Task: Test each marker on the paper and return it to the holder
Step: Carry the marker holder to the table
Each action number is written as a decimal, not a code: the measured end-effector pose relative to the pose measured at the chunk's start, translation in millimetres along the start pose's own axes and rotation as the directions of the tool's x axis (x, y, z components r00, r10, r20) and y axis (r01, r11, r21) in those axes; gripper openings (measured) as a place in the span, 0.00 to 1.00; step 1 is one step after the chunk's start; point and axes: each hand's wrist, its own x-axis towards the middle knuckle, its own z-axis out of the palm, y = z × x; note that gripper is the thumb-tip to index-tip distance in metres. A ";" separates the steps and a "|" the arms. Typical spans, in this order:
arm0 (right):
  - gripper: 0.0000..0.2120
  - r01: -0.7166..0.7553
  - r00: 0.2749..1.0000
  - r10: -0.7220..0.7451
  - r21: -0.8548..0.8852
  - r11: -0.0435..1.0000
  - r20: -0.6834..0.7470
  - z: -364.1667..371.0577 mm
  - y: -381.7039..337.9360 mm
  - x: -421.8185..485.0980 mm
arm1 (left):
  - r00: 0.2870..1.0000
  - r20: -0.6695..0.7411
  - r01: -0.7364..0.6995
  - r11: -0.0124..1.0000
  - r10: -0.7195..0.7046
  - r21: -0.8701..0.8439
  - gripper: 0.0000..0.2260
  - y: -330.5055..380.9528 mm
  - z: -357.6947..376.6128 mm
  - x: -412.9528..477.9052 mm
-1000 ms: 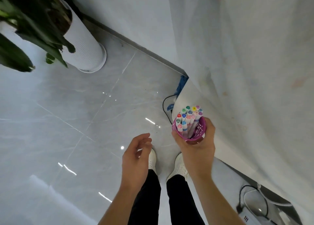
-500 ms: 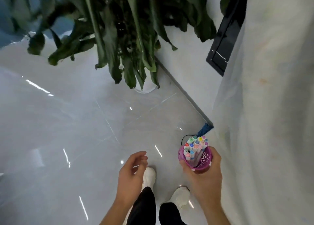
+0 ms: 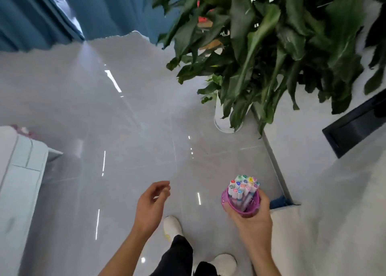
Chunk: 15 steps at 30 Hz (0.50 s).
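My right hand [image 3: 253,221] grips a purple holder [image 3: 249,208] from below and behind, held upright in front of me. Several markers [image 3: 243,187] with coloured caps stand packed in the holder, leaning to its far side. My left hand [image 3: 150,204] hangs free to the left of the holder, fingers loosely curled, holding nothing. No paper is in view.
A large green plant [image 3: 261,52] in a white pot [image 3: 224,125] stands ahead on the right. A white cloth-covered surface [image 3: 334,213] runs along the right. A pale cabinet [image 3: 18,171] stands at the left, blue curtains [image 3: 41,10] at the far left. Glossy grey floor [image 3: 114,140] lies between.
The view has swung left and up as I turn: the plant moved to the right, curtains and a cabinet came into sight. The holder stays in my right hand.
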 end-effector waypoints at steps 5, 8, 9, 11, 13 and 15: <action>0.40 0.023 0.998 -0.020 -0.057 0.998 0.063 56.2 -25.1 8.0 | 0.998 -0.065 0.009 1.000 -0.011 -0.019 0.09 -7.1 -59.8 27.8; 0.39 0.049 0.995 -0.040 -0.099 0.994 0.087 92.4 -37.1 18.0 | 0.995 -0.095 0.022 0.998 -0.028 -0.059 0.08 -13.9 -89.9 45.2; 0.39 0.052 0.994 -0.041 -0.108 0.993 0.098 104.2 -40.8 21.2 | 0.994 -0.101 0.025 0.997 -0.032 -0.070 0.08 -16.2 -99.4 50.7; 0.39 0.063 0.990 -0.048 -0.117 0.991 0.129 127.2 -45.1 27.1 | 0.992 -0.117 0.040 0.995 -0.050 -0.091 0.09 -20.0 -117.5 61.1; 0.39 0.079 0.986 -0.060 -0.121 0.990 0.155 150.3 -50.6 31.1 | 0.988 -0.143 0.043 0.992 -0.060 -0.118 0.09 -22.5 -134.9 71.8; 0.40 0.090 0.981 -0.068 -0.118 0.989 0.181 172.4 -56.9 34.6 | 0.983 -0.166 0.054 0.988 -0.078 -0.145 0.08 -23.0 -149.8 83.2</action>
